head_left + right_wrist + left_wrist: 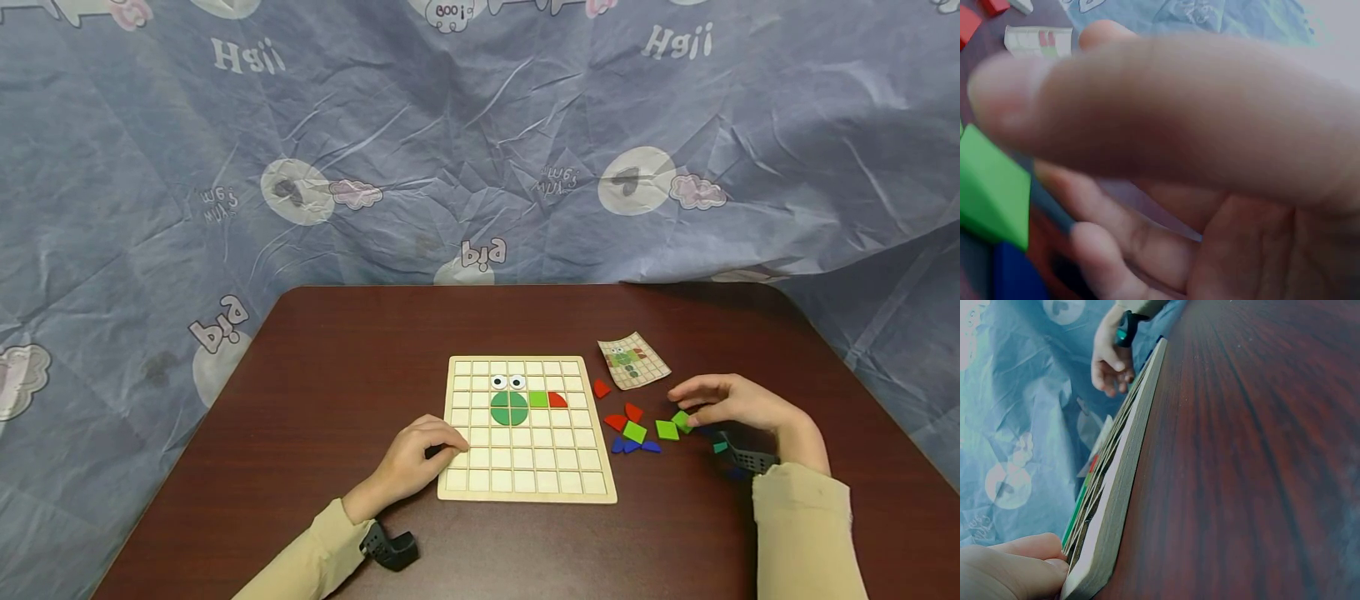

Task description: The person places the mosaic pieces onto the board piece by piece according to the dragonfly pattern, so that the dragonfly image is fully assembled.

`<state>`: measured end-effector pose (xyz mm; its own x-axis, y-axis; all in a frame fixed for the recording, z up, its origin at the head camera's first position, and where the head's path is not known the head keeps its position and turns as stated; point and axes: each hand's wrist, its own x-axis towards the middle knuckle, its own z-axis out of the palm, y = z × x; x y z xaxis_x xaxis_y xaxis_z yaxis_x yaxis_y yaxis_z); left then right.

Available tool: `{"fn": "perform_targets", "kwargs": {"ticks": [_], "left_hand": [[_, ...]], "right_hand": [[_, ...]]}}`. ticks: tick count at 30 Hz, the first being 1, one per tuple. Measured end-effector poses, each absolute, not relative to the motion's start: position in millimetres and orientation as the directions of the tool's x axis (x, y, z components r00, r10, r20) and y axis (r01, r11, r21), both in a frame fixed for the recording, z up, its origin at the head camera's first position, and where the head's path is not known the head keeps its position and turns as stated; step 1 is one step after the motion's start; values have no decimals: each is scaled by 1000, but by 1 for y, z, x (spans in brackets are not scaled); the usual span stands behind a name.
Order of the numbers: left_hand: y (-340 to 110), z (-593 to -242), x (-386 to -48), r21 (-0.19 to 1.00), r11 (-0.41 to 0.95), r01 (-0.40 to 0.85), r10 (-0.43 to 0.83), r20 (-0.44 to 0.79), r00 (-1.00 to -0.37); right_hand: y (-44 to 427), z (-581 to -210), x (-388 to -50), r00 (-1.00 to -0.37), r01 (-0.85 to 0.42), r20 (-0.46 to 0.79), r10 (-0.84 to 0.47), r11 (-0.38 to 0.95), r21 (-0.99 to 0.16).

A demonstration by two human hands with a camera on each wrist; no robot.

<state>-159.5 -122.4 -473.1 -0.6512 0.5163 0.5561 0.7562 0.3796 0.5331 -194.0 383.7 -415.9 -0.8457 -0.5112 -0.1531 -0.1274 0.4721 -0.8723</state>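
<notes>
"So, what's the person's left hand (pixel 420 450) up to?"

"Resting on the grid board (pixel 527 498), fingertips on top, just in from its left edge. The fingers look relaxed, not wrapped round anything."

"And the board itself?"

"Lying flat, about midway between the left and right edges of the table (pixel 337 358), well in from the far edge. Toward its far side there are two round eyes (pixel 517 382) above a dark green disc (pixel 509 408) made of four quarters. Right of the disc comes a lime tile (pixel 538 399), then a rounded red tile (pixel 557 400)."

"What about the right hand (pixel 742 404)?"

"Over by the loose lime squares (pixel 667 430), on the side toward the table's right edge. Thumb and fingers are bent but apart, and I see nothing gripped. The thumb is right by one square; whether they touch, I can't tell."

"Any other pieces?"

"Red ones (pixel 633 412) and blue ones (pixel 632 446), between the board and that hand. One red piece sits just beside the board's right edge. Past them, off the board's far right corner, lies a small pattern card (pixel 634 361)."

"And that printed cloth (pixel 480 150)?"

"Hanging behind the table's far edge."
</notes>
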Motion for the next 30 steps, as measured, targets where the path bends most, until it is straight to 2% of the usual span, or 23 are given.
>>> {"fn": "perform_targets", "kwargs": {"ticks": [11, 17, 24, 30], "left_hand": [[-123, -472, -160, 534, 378, 756, 521, 553, -650], [-123, -471, -160, 534, 382, 755, 519, 552, -653], [-123, -473, -160, 533, 389, 751, 517, 549, -657], [-123, -473, -160, 536, 388, 750, 517, 548, -658]], "right_hand": [[388, -423, -193, -896, -102, -166, -412, 555, -825], [383, -419, -194, -895, -82, -201, -398, 590, -803], [377, -418, -197, -905, -100, -223, -362, 691, -715], [372, -416, -198, -914, -83, -216, -344, 678, -730]]}}
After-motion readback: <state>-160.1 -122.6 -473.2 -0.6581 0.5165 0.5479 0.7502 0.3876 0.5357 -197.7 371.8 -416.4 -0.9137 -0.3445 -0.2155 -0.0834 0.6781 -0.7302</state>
